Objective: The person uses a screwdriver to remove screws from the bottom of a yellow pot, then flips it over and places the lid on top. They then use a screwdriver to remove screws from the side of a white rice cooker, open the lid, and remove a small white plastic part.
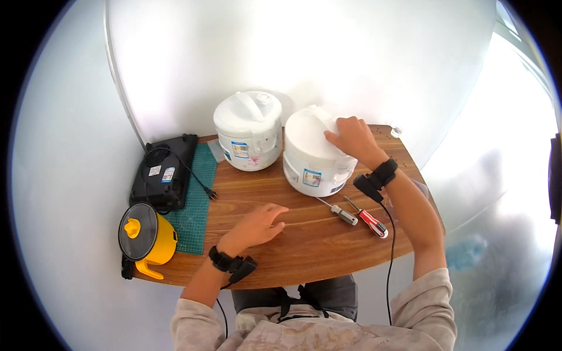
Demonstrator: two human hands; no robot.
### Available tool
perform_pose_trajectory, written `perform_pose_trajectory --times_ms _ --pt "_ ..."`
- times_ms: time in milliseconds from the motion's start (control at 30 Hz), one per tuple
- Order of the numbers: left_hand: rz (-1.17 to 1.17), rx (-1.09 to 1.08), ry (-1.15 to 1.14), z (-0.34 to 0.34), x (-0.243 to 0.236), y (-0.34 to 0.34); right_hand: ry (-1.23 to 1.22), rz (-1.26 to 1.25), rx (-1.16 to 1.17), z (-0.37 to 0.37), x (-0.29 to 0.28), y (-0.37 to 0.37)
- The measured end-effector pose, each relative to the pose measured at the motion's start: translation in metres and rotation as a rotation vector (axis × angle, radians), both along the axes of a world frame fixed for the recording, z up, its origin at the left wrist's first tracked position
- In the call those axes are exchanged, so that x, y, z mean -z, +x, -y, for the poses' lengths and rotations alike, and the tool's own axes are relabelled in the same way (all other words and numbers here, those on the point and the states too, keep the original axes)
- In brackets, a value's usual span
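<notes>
Two white rice cookers stand side by side toward the back of the wooden table. My right hand (353, 140) is at the top right of the nearer rice cooker (310, 167), its fingers curled over the carrying handle (321, 120) where it meets the lid edge. Part of that handle is hidden under the hand. To its left, the other rice cooker (249, 131) has its lid down and is touched by neither hand. My left hand (256, 225) hovers over or rests on the front of the table, holding nothing, with thumb and fingers apart.
Right of centre lie a grey-handled screwdriver (344, 214) and a red-and-white screwdriver (372, 223). At left, a black appliance (165, 172) with a power cord (196, 178) overlaps a green cutting mat (193, 225). A yellow pot (155, 240) with a dark lid stands at the front-left table edge.
</notes>
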State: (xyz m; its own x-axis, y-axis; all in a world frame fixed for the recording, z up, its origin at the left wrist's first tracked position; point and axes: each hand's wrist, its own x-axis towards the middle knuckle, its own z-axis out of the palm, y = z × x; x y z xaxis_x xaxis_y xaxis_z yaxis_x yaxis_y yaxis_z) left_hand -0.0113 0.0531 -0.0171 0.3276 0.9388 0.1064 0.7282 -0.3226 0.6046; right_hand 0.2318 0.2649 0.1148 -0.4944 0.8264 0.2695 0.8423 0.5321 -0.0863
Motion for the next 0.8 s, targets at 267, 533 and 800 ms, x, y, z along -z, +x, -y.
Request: perform_pose_trajectory --times_ms 267,533,800 --pt "-0.050 -0.076 0.077 0.033 -0.062 0.002 0.061 -0.032 -0.199 0.051 0.003 -0.013" --pt "-0.002 -0.213 0.365 0.030 -0.128 0.003 0.056 -0.120 -0.317 0.091 -0.001 -0.018" --pt "-0.017 -0.180 0.435 -0.002 -0.145 0.015 0.046 -0.213 -0.457 0.127 0.001 -0.028"
